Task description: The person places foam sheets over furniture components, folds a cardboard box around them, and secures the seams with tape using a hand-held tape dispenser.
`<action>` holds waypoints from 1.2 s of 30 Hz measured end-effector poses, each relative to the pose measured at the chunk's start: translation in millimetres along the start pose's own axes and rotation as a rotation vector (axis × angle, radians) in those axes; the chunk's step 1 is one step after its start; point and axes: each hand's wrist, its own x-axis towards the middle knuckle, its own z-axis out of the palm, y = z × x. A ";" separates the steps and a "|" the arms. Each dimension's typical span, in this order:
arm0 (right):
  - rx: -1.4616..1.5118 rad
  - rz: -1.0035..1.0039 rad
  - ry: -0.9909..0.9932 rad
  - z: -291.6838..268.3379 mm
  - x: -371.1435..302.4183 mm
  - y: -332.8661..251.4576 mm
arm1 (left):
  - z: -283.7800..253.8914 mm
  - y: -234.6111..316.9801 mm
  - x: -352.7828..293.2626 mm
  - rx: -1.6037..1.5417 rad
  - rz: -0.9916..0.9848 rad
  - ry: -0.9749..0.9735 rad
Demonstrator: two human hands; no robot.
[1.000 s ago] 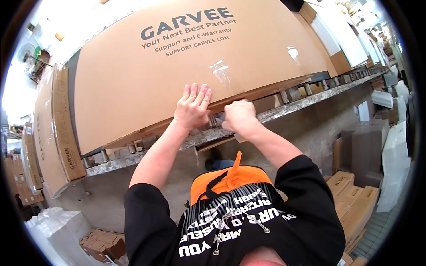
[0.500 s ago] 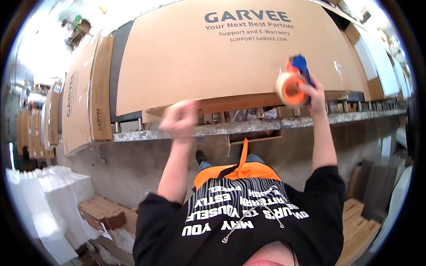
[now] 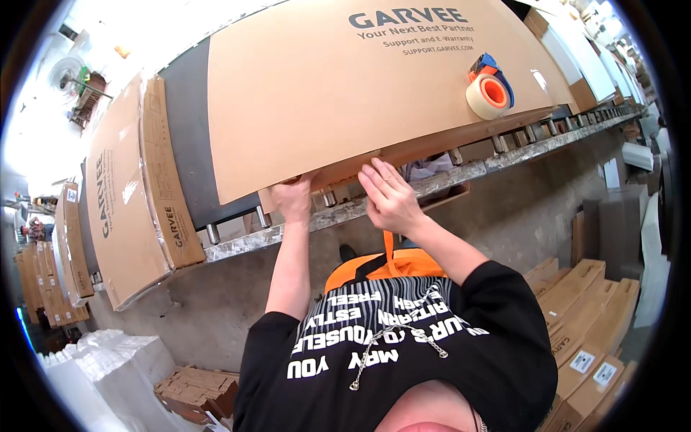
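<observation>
A large flat brown carton (image 3: 317,93) lies before me, its near side facing my body. At the left part of that side, my left hand (image 3: 291,199) is closed round the cardboard edge; some fingertips are hidden beneath the top panel. My right hand (image 3: 392,196) has its fingers stretched out, the tips touching the near side flap close to the middle. On the carton's right part rests a tape dispenser (image 3: 491,88), blue and orange with a roll of pale tape, and no hand is on it.
The carton lies on a roller conveyor with a worn metal rail (image 3: 345,214). A second taped carton (image 3: 119,194) stands at the left. White foam blocks (image 3: 108,367) are at the lower left, flat cartons (image 3: 586,309) at the lower right. An open box shows under the rollers.
The tape dispenser has left my right hand and now rests on the carton. My right hand has moved left to the near side; my left hand has come to the edge. The view has turned.
</observation>
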 end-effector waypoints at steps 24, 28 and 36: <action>-0.207 0.018 0.058 29.6 31.5 -1.3 | 2.8 54.3 57.9 1.409 0.768 -1.036; 0.029 0.095 0.189 -49.5 -19.0 18.2 | -10.4 37.0 56.8 1.360 0.906 -1.002; 0.696 1.187 -0.304 -153.6 48.0 282.0 | -19.1 28.6 58.7 1.114 0.930 -0.814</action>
